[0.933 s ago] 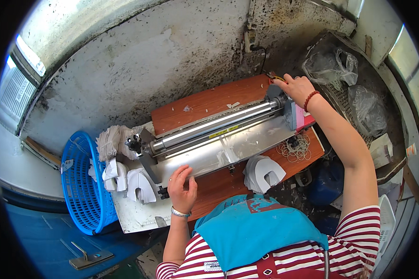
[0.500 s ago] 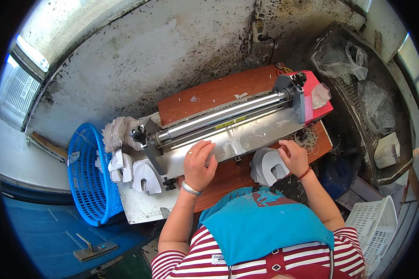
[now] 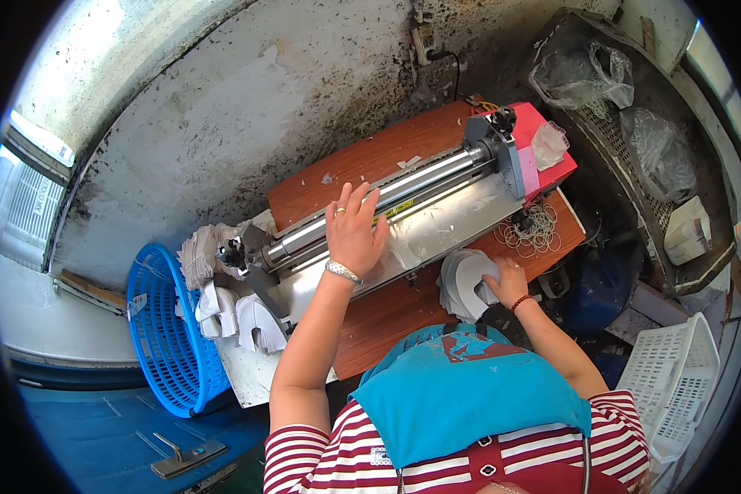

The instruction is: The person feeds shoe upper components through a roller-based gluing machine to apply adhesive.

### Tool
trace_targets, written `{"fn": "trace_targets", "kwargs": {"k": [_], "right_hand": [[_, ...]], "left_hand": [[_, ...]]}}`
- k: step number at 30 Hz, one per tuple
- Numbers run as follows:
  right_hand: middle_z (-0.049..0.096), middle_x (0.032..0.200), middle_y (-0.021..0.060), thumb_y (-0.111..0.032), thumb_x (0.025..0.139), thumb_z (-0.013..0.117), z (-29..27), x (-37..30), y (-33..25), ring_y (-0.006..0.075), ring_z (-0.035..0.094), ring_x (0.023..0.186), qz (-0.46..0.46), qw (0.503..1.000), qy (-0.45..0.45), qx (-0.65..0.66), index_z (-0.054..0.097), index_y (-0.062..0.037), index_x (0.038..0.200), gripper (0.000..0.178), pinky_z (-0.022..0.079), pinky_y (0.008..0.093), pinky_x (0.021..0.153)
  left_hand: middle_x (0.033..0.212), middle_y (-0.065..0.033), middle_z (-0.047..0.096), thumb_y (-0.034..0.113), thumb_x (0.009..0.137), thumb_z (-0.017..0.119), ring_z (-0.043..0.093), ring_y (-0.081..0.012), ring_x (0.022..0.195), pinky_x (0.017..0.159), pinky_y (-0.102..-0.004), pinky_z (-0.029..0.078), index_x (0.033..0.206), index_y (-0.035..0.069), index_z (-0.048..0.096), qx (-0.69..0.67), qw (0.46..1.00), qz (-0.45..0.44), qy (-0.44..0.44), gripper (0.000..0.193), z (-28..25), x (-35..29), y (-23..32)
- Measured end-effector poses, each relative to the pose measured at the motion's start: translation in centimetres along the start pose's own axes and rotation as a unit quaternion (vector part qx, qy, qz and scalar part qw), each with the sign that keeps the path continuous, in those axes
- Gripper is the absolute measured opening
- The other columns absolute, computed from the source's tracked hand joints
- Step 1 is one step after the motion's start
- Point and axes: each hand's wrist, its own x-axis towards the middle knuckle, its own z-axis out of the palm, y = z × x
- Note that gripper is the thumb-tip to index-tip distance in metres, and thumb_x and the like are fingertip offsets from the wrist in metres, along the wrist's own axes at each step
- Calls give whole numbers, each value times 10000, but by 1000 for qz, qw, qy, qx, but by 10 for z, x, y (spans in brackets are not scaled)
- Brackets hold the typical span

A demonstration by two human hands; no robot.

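Touching white pieces (image 3: 455, 284), the right hand (image 3: 509, 284) has a grip I cannot make out; the left hand (image 3: 356, 236) is spread.

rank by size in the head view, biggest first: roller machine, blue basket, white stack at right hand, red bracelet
1. Roller machine
2. Blue basket
3. White stack at right hand
4. Red bracelet

The right hand (image 3: 509, 282) touches stacked white U-shaped pieces (image 3: 463, 278).

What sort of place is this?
Probably a small workshop: there's a roller machine on a wooden bench, a stack of white U-shaped pieces and a blue plastic basket.
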Motion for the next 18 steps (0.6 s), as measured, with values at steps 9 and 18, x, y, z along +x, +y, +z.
{"fn": "trace_targets", "kwargs": {"k": [9,18], "right_hand": [[552,927,139,-89,660,677,-7,1,-18,331,523,927,-15,998,43,31,521,-61,886,276,416,413,762],[626,931,99,-47,760,629,-64,-27,-33,178,616,858,-4,919,-77,386,570,-23,1030,276,475,279,755]], "left_hand": [[1204,-79,553,305,929,281,357,-283,1268,1042,-517,203,1124,101,553,110,979,5,-171,392,44,65,5],[1192,-115,555,342,949,224,327,-291,1285,1041,-566,162,1107,75,578,14,955,-45,-292,470,57,99,22]]}}
